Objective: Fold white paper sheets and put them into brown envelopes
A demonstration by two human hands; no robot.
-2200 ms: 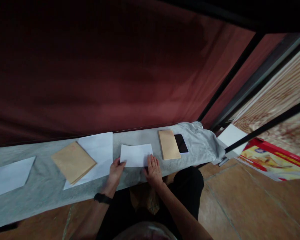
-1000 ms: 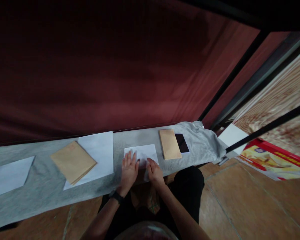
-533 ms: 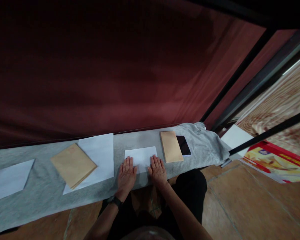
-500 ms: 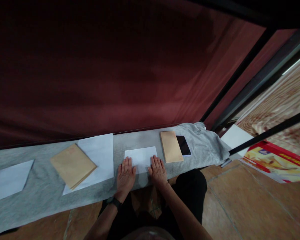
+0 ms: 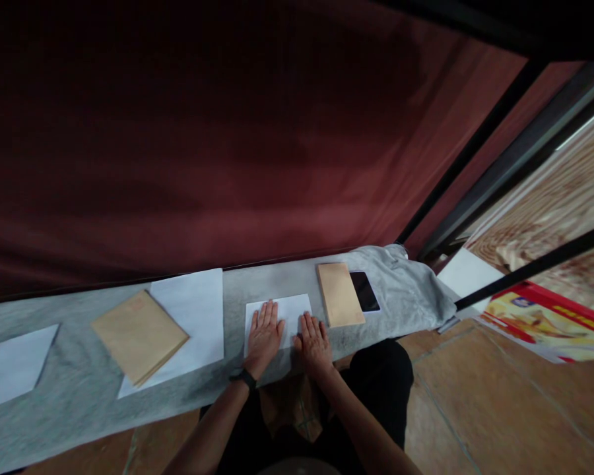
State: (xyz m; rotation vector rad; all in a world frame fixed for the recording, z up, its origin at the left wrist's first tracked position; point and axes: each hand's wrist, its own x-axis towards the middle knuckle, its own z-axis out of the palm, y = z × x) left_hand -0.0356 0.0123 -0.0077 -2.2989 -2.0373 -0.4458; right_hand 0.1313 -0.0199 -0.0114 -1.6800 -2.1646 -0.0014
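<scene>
A white sheet of paper (image 5: 294, 307), seemingly folded, lies on the grey cloth in front of me. My left hand (image 5: 266, 334) rests flat on its left part, fingers stretched out and pointing away from me. On the paper's right edge lies my right hand (image 5: 313, 344), its fingers also extended and pressed down. Neither hand grips anything. Just to the right of the paper is a stack of brown envelopes (image 5: 340, 295), overlapping a dark-screened phone (image 5: 365, 291).
Further left, more brown envelopes (image 5: 139, 335) lie on larger white paper (image 5: 199, 320). Another white sheet (image 5: 14, 366) is at the far left. Grey cloth (image 5: 103, 412) covers the narrow bench. A dark red curtain (image 5: 257, 165) hangs behind; a printed red-and-yellow box (image 5: 549, 320) stands right.
My left hand has slid right and a little forward, from the paper's left edge onto its surface. My right hand has barely moved. The view has shifted slightly.
</scene>
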